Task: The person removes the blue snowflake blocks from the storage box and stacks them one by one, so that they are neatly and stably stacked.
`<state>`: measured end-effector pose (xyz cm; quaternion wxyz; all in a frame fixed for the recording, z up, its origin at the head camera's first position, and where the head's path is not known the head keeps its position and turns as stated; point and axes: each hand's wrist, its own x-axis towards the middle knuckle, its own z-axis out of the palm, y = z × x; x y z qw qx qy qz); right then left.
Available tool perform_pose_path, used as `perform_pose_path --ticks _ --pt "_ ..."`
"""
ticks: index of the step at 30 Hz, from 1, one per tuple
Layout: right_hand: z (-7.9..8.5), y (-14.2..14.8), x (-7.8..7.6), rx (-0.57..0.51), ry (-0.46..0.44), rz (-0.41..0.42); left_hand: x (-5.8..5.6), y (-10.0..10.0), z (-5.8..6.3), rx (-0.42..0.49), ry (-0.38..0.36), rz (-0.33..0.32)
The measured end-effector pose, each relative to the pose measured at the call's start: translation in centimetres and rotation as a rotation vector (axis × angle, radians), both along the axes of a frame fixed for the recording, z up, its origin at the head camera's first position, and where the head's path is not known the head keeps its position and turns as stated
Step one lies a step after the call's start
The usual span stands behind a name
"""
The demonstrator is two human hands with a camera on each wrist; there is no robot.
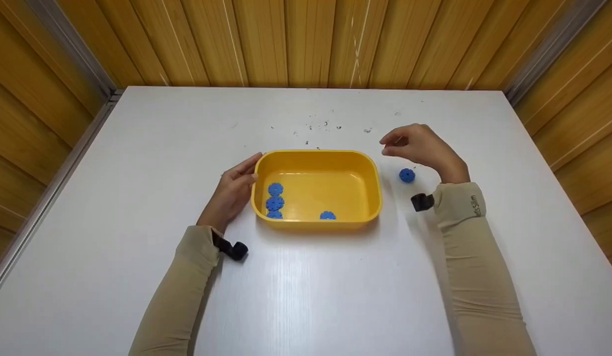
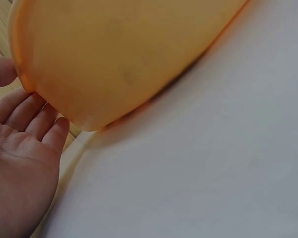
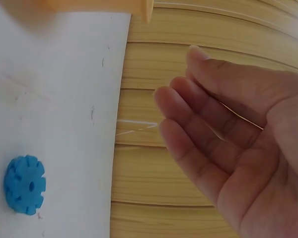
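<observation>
Above table (image 1: 306,282), right fingers (image 3: 193,154) half-curled

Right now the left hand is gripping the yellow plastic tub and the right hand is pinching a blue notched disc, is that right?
Not quite: the right hand holds nothing, as the right wrist view shows. The left hand does grip the yellow plastic tub.

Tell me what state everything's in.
White table: bears dark marks.
Yellow tub: upright, open.
Three blue notched discs: in tub's left end.
Fourth blue notched disc: in tub, partly hidden.
Blue notched piece outside: resting on table.
Left hand: holding tub.
Right hand: raised, empty, fingers slightly bent.
</observation>
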<state>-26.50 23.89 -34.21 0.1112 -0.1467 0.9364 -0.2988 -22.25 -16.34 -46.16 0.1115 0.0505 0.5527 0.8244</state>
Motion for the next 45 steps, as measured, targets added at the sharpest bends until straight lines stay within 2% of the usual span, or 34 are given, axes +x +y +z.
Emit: perform_pose_path --ticks 3,9,18,23,27,38,45 --pt "0.5 -1.2 -0.2 -0.013 0.019 0.028 -0.1 0.0 0.0 0.003 -0.007 -0.004" --pt "1.0 -4.0 -0.7 -0.011 -0.002 0.076 0.0 0.1 -0.1 -0.009 -0.016 -0.004" --pt "0.5 -8.2 -1.3 0.009 -0.031 0.213 0.1 0.1 -0.1 -0.015 0.0 -0.008" --pt "-0.2 -10.6 -1.5 0.022 -0.077 0.287 0.2 0.1 -0.2 -0.019 0.019 -0.015" --pt "-1.1 -12.1 -1.4 0.022 -0.13 0.318 0.3 0.3 -0.2 -0.028 0.015 -0.016" --pt "-3.4 -15.6 -1.9 0.08 -0.194 0.399 0.3 0.6 0.0 -0.028 -0.002 -0.012" --pt "-4.0 -17.5 -1.9 0.111 -0.238 0.444 0.3 0.5 0.0 -0.029 -0.006 -0.009"
